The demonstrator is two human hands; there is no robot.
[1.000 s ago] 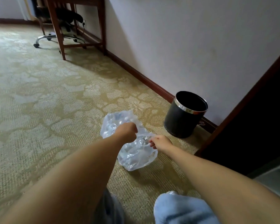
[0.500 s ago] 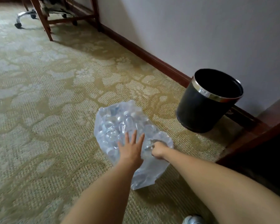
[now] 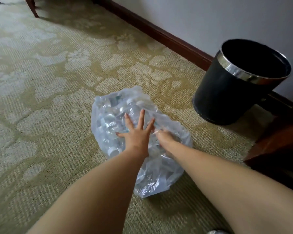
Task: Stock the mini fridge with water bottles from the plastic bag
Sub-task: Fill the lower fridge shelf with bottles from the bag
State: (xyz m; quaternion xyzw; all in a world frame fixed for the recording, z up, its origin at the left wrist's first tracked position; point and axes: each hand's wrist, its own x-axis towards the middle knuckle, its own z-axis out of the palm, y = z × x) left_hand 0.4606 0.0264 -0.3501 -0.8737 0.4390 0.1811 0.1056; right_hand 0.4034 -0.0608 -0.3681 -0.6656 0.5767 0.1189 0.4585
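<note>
A clear plastic bag (image 3: pixel 159 174) lies on the patterned carpet, and several water bottles (image 3: pixel 112 119) show through it. My left hand (image 3: pixel 137 135) rests flat on top of the bag with its fingers spread. Just to its right, my right hand (image 3: pixel 166 141) is pushed into the crumpled plastic. Its fingers are hidden by the bag. The mini fridge is out of view.
A black waste bin (image 3: pixel 227 98) with a chrome rim stands right of the bag by the wall. Dark wooden furniture (image 3: pixel 277 144) fills the right edge. A wooden baseboard (image 3: pixel 159 32) runs along the wall, and a desk leg (image 3: pixel 32 7) stands at the top left.
My left hand let go of the bag top and now lies flat on it with spread fingers. My right hand went deeper into the plastic. The view moved closer and lower.
</note>
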